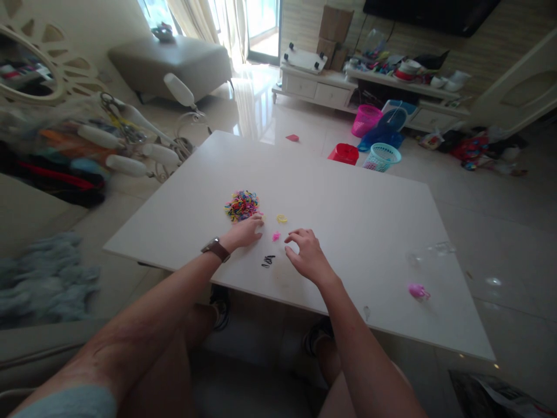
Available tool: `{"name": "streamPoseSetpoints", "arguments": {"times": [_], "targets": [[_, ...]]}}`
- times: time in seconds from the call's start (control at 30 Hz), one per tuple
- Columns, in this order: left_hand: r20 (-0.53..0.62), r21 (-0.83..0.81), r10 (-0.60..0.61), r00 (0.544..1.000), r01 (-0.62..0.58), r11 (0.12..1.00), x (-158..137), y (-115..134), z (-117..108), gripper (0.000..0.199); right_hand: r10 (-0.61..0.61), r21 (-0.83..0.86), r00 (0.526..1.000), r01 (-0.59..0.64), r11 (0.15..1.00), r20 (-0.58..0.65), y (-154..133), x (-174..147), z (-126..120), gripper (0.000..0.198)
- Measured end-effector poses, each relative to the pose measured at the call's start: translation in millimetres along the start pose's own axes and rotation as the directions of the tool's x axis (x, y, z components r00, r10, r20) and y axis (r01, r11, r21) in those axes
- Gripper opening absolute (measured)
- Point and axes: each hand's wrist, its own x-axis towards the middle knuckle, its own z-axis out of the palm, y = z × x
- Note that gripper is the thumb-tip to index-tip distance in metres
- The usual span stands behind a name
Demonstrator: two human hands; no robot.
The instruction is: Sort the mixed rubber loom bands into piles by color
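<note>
A heap of small multicoloured bands (241, 204), seemingly elastic hair ties, lies on the white table (348, 215). At the heap's near right edge is my left hand (246, 232), thumb and fingers apart; the fingertips reach its edge bands. My right hand (308, 254) hovers or rests just right of a small pink cluster of bands (276, 236), fingers spread and slightly curled, nothing visible in them. Beyond that cluster sits a little group of yellow bands (282, 218). Several black bands (268, 261) lie in a row nearer to me, between both hands.
Toward the table's right side lie a pink object (418, 291) and clear containers (430, 253). A small transparent item (366, 312) is by the near edge. Past the far edge stand a red bin (344, 154) and a light blue basket (382, 157). A lamp with white shades (159, 154) is at left.
</note>
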Motion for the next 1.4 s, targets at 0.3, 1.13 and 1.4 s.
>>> {"name": "streamPoseSetpoints", "arguments": {"times": [0.3, 1.13, 1.4], "targets": [[-0.053, 0.028, -0.028, 0.998, 0.03, 0.999, 0, 12, -1, 0.046, -0.022, 0.001, 1.0, 0.022, 1.0, 0.0, 4, -1, 0, 0.011], [-0.083, 0.139, -0.154, 0.985, 0.164, 0.977, 14, 17, -5, 0.04, -0.01, -0.008, 0.999, 0.01, 1.0, 0.034, 5, -5, -6, 0.013], [-0.129, 0.024, -0.062, 0.99, 0.065, 0.998, 18, 18, -15, 0.031, -0.007, -0.015, 0.999, 0.008, 1.0, 0.035, 6, -4, -6, 0.012]]}}
